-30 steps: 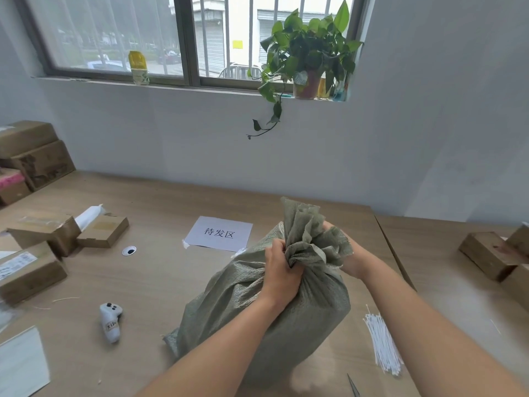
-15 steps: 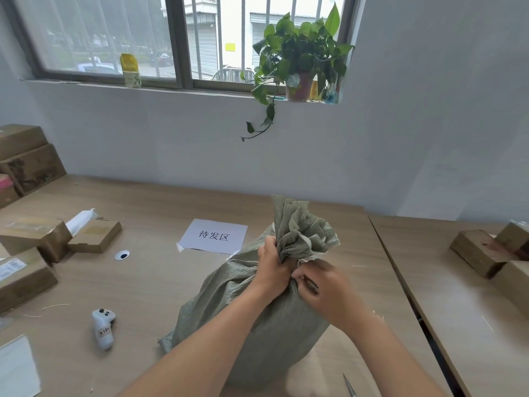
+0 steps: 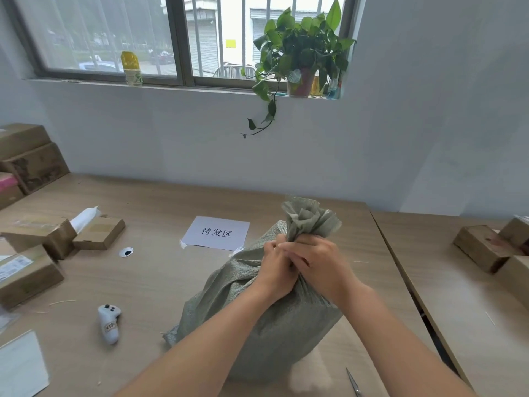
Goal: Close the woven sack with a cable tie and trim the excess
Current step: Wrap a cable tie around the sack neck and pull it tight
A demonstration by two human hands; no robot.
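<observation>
Grey-green woven sack [image 3: 266,319] is stood upright on wooden table [image 3: 148,282], near front edge, its neck bunched into a ruffle at top. Neck is clamped by left hand [image 3: 276,272] and right hand [image 3: 317,265], both fists closed round it, fingers overlapping. Cable tie not discernible in grip. Scissor tip [image 3: 353,382] is seen at btm edge, apart from sack.

left hand [image 3: 276,270] and right hand [image 3: 317,265] gripping gathered neck of woven sack [image 3: 257,319], wooden table [image 3: 148,270]
</observation>
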